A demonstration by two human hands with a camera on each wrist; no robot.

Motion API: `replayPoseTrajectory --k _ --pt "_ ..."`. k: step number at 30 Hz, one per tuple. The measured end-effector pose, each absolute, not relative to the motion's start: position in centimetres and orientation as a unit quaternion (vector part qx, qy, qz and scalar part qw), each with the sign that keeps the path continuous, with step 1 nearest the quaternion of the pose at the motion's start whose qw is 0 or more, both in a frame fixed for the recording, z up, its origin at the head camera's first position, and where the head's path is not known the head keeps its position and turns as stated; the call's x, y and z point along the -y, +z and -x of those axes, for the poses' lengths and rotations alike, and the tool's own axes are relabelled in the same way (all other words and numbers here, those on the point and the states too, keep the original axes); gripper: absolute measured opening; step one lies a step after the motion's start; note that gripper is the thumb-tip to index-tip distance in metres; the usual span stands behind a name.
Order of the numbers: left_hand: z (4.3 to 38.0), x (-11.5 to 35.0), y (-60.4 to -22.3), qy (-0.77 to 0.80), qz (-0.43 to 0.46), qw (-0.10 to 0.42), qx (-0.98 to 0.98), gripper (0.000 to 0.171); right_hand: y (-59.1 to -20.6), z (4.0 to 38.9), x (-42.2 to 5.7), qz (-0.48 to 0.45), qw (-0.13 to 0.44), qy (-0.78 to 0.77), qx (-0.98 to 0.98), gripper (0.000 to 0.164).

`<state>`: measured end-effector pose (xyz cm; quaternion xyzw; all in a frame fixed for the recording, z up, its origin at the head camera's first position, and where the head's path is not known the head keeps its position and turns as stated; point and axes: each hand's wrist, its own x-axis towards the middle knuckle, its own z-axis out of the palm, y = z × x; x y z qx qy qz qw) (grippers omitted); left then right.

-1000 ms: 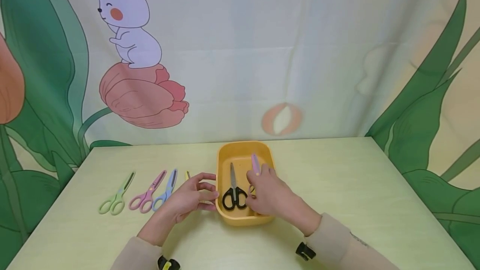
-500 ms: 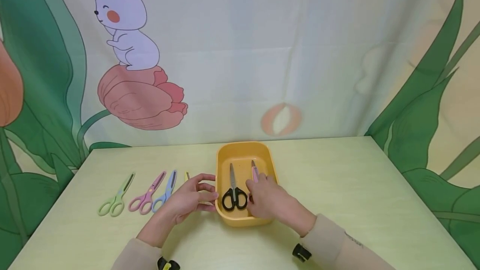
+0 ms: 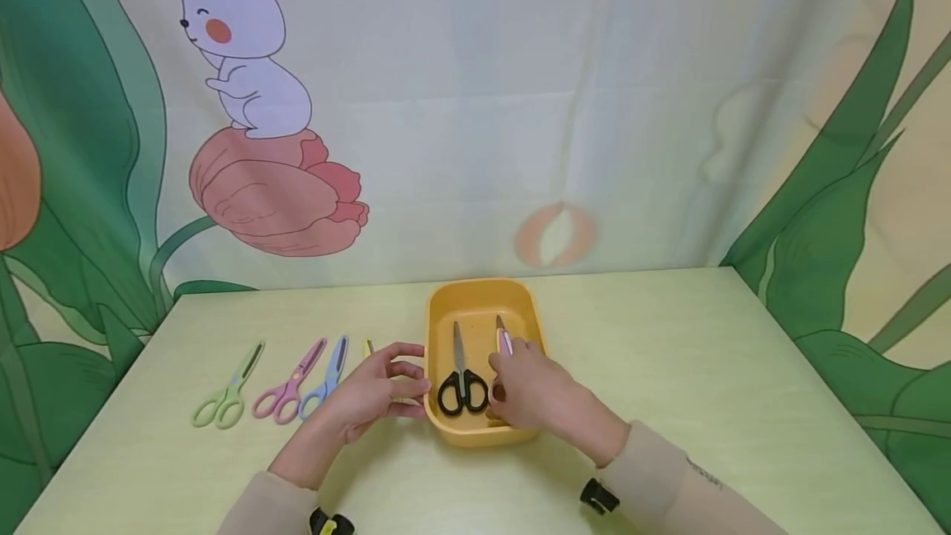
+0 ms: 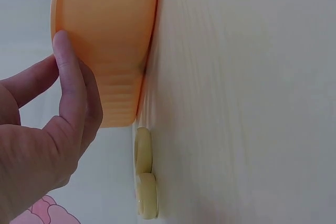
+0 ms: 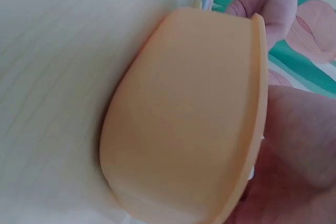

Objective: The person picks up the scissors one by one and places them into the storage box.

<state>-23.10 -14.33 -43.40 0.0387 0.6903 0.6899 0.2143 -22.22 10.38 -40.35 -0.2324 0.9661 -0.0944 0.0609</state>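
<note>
A yellow-orange plastic bin [image 3: 486, 438] stands on the table. Inside it lies a pair of black-handled scissors [image 3: 462, 390], blades pointing away. My right hand [image 3: 535, 390] reaches over the right side into the bin and holds pink scissors [image 3: 505, 343], whose blades show beyond the fingers; most of the handle is hidden under the hand. At the left wall of the bin, the fingers of my left hand [image 3: 379, 390] are spread and touch the outside near the rim. Yellow scissors [image 4: 147, 195] lie by that hand, largely covered by it in the head view.
Left of the bin, green scissors [image 3: 226, 401], pink-purple scissors [image 3: 290, 390] and blue scissors [image 3: 327, 378] lie in a row on the pale table [image 3: 706, 370]. Behind the table hangs a printed cloth [image 3: 446, 106] with a rabbit and flowers.
My right hand has moved slightly lower into the bin with the pink scissors, and their grey tip now shows. The left hand stays at the bin's side.
</note>
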Motion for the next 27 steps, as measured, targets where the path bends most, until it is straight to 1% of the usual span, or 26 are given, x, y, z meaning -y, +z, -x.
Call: replayPoseTrajectory --k 4,10,13,15,20,23,27 --pt "23.0 14.3 -43.4 0.687 -0.042 0.208 -0.695 0.058 -40.2 22.7 -11.0 0.24 0.009 -0.128 -0.962 0.037" --pt "22.9 14.2 -43.4 0.682 -0.039 0.203 -0.702 0.057 -40.5 23.2 -12.0 0.235 -0.07 -0.174 -0.954 0.022" --pt "22.9 14.2 -43.4 0.681 -0.041 0.202 -0.702 0.057 -40.6 23.4 -12.7 0.219 -0.09 -0.197 -0.951 0.025" --pt "22.9 14.2 -43.5 0.682 -0.042 0.203 -0.702 0.057 -40.6 23.7 -13.3 0.207 -0.092 -0.213 -0.95 0.032" --pt "22.8 14.3 -43.6 0.684 -0.05 0.206 -0.698 0.057 -40.5 24.6 -15.0 0.185 -0.071 -0.281 -0.939 0.045" --pt "22.8 14.4 -43.6 0.685 -0.049 0.206 -0.697 0.057 -40.6 25.2 -16.0 0.175 -0.054 -0.314 -0.932 0.05" --pt "22.9 14.5 -43.6 0.685 -0.05 0.205 -0.697 0.057 -41.2 25.8 -16.9 0.154 -0.015 -0.345 -0.926 0.051"
